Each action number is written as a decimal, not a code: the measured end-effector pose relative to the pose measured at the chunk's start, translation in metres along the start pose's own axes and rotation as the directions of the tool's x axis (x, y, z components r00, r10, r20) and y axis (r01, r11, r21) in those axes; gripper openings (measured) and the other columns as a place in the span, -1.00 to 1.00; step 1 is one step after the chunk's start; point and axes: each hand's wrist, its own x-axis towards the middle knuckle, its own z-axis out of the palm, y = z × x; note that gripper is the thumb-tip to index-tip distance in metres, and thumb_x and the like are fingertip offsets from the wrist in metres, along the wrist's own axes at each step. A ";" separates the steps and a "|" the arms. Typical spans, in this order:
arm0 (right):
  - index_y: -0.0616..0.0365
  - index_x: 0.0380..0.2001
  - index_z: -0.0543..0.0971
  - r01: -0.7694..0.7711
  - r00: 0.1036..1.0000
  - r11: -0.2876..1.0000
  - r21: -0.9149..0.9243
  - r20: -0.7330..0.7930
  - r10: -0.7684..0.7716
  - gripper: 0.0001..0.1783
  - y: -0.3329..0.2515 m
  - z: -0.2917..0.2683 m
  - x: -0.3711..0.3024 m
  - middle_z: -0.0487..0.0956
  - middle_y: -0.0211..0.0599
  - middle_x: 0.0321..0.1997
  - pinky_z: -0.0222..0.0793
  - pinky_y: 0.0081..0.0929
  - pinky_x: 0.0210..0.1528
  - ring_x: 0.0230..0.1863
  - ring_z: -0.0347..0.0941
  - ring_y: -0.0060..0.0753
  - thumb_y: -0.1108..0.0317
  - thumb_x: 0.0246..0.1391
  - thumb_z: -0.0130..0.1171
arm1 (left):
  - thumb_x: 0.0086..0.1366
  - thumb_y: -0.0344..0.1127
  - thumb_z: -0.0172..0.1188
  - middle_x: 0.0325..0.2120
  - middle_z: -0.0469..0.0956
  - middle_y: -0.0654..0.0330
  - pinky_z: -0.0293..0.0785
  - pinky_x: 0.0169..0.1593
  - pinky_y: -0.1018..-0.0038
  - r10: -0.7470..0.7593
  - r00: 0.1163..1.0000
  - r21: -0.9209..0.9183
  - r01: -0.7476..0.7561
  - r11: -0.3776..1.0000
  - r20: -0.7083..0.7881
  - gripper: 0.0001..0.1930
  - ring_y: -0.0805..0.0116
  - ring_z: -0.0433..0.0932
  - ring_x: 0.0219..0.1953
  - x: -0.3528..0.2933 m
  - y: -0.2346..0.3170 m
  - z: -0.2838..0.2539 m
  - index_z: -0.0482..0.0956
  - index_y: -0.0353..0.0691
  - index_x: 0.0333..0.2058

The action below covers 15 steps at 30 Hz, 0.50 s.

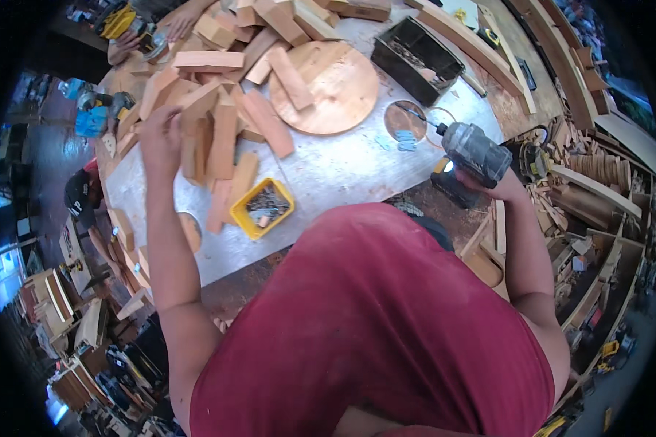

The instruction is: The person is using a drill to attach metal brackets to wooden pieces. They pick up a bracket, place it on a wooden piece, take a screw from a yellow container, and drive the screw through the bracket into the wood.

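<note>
The right hand (499, 186) is closed around a drill (474, 151), held above the table's (342, 175) right edge with its bit pointing toward a small wooden disc (403, 120). The left hand (160, 135), fingers pinched together, hovers at a pile of wooden blocks (219, 124); what it pinches is too small to tell. A yellow tray (262, 209) of screws sits near the blocks, a large wooden disc (332, 87) beyond.

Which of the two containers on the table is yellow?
The small square tray near the table's front edge, holding screws; the other, a long black bin, sits farther back.
</note>
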 end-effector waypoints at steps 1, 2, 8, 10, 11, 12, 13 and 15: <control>0.05 -0.02 0.60 0.003 1.000 1.000 -0.019 0.026 -0.002 -0.55 0.014 -0.009 0.002 0.62 -0.26 -0.10 0.42 -0.25 0.01 -0.08 0.54 -0.17 0.33 -0.03 0.42 | 0.27 -0.44 0.18 -0.17 0.64 0.07 0.48 0.00 0.30 0.046 0.995 0.091 -0.038 0.995 -0.087 -0.79 0.12 0.59 -0.09 -0.018 0.022 -0.008 0.63 -0.25 -0.12; 0.04 -0.02 0.60 0.128 0.992 0.989 -0.068 0.029 -0.126 -0.56 0.030 -0.017 0.009 0.62 -0.26 -0.10 0.43 -0.25 0.00 -0.08 0.54 -0.18 0.29 -0.02 0.42 | 0.26 -0.45 0.20 -0.18 0.64 0.09 0.46 0.04 0.31 -0.021 0.994 0.003 0.022 1.000 -0.109 -0.78 0.15 0.59 -0.09 -0.036 0.048 -0.012 0.63 -0.24 -0.11; 0.00 0.11 0.54 0.248 0.926 0.969 0.016 0.291 -0.241 -0.45 0.127 -0.078 0.031 0.53 -0.14 0.16 0.28 -0.23 0.29 0.20 0.43 -0.06 0.34 0.00 0.38 | 0.20 -0.50 0.25 -0.18 0.59 0.05 0.43 0.10 0.31 -0.014 0.981 -0.076 0.000 0.997 -0.192 -0.80 0.11 0.55 -0.05 -0.127 0.201 0.070 0.64 -0.26 -0.17; -0.03 0.15 0.50 0.356 0.898 0.934 -0.019 0.283 -0.337 -0.42 0.155 -0.091 0.041 0.50 -0.14 0.18 0.27 -0.18 0.32 0.23 0.40 -0.03 0.35 0.00 0.37 | 0.18 -0.52 0.26 -0.14 0.55 0.01 0.43 0.11 0.28 -0.029 0.982 -0.111 0.008 0.994 -0.184 -0.78 0.07 0.53 0.00 -0.147 0.231 0.126 0.64 -0.26 -0.16; -0.03 0.15 0.49 0.398 0.887 0.916 -0.042 0.272 -0.373 -0.42 0.167 -0.093 0.043 0.50 -0.13 0.18 0.26 -0.17 0.32 0.24 0.39 -0.01 0.35 0.00 0.36 | 0.17 -0.52 0.26 -0.11 0.53 0.00 0.43 0.11 0.27 -0.015 0.982 -0.112 -0.006 0.994 -0.191 -0.75 0.05 0.52 0.01 -0.160 0.240 0.151 0.64 -0.26 -0.15; -0.03 0.15 0.49 0.453 0.872 0.889 -0.070 0.242 -0.426 -0.42 0.179 -0.095 0.047 0.49 -0.13 0.18 0.26 -0.15 0.32 0.25 0.38 0.00 0.34 0.00 0.36 | 0.16 -0.53 0.26 -0.08 0.52 -0.01 0.42 0.12 0.26 -0.047 0.987 -0.127 0.028 0.991 -0.154 -0.70 0.04 0.51 0.01 -0.171 0.244 0.172 0.62 -0.23 -0.08; -0.03 0.13 0.48 0.512 0.851 0.852 -0.112 0.205 -0.484 -0.43 0.190 -0.096 0.051 0.50 -0.13 0.16 0.28 -0.13 0.30 0.23 0.39 0.02 0.33 0.01 0.35 | 0.16 -0.53 0.26 -0.04 0.50 -0.01 0.42 0.13 0.24 -0.015 0.987 -0.164 -0.012 0.986 -0.159 -0.64 0.02 0.51 0.01 -0.182 0.246 0.189 0.60 -0.21 -0.02; -0.01 0.09 0.48 0.472 0.874 0.858 -0.204 0.234 -0.425 -0.48 0.210 -0.093 0.058 0.51 -0.14 0.11 0.31 -0.10 0.25 0.17 0.41 0.04 0.30 0.03 0.34 | 0.15 -0.50 0.29 -0.03 0.51 -0.01 0.40 0.15 0.22 -0.163 0.987 -0.089 0.162 0.983 -0.001 -0.55 0.00 0.50 0.02 -0.203 0.248 0.210 0.55 -0.19 0.06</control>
